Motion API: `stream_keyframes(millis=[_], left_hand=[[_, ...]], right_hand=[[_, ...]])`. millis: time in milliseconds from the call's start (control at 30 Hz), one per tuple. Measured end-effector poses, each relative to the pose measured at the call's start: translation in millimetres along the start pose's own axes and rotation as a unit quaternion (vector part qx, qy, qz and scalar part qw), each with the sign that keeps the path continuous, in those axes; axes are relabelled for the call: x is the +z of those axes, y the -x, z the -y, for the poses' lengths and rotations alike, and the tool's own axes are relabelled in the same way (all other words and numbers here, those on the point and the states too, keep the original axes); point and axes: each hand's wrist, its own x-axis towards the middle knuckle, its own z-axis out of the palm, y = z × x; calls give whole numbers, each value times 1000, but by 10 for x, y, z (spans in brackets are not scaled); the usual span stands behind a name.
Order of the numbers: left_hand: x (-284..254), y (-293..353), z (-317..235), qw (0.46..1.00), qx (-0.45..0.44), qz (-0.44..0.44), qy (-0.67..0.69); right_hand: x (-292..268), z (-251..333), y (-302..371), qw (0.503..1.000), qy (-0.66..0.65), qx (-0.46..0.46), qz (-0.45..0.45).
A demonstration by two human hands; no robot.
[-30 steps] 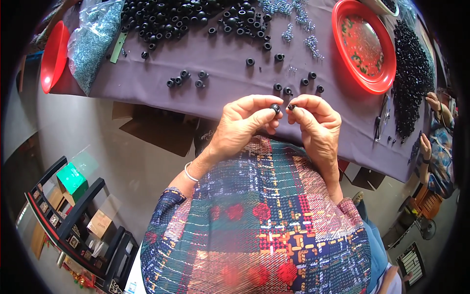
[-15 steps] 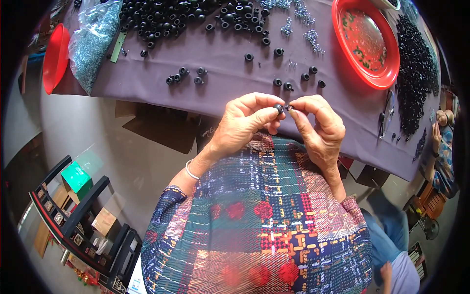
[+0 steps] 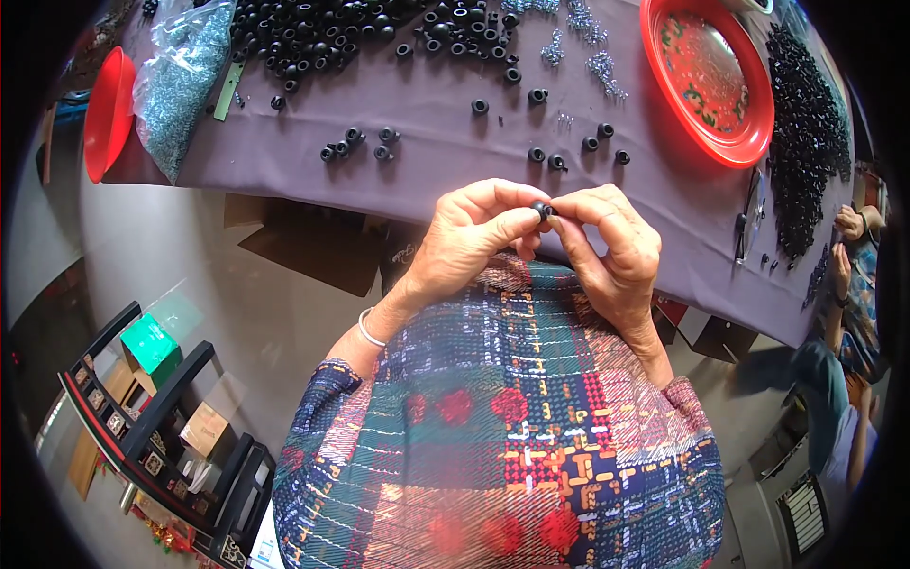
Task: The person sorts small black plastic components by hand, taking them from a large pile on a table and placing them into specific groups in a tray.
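Just off the table's near edge, my left hand (image 3: 464, 232) pinches a small round black plastic part (image 3: 541, 211) with a hollow opening. The thumb and forefinger of my right hand (image 3: 614, 248) are closed right at its side, on a tiny dark piece mostly hidden by the fingertips. Whether that piece sits inside the opening I cannot tell. On the cloth just beyond my hands lie several loose black parts (image 3: 557, 163) of the same rounded kind, and a few tiny metal pins (image 3: 565, 121).
A purple-grey cloth (image 3: 417, 175) covers the table. Farther back are a heap of black parts (image 3: 313, 38), silvery screws (image 3: 602, 71) and a bag of small metal pieces (image 3: 180, 85). At right stand a red basin (image 3: 659, 66) and a black pile (image 3: 801, 142); people are beyond.
My right fingertips have moved left, bringing the tiny dark piece against the round black part. My left hand stays nearly still. A person at the right has moved farther right.
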Motion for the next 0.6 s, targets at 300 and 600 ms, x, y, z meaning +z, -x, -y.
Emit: stream_keyframes(millis=[300, 600], left_hand=[[26, 22, -44, 998, -52, -30, 37], [-38, 75, -145, 993, -99, 44, -49]], right_hand=[[38, 3, 15, 1000, -13, 3, 10], [-181, -208, -71, 928, -252, 174, 212]])
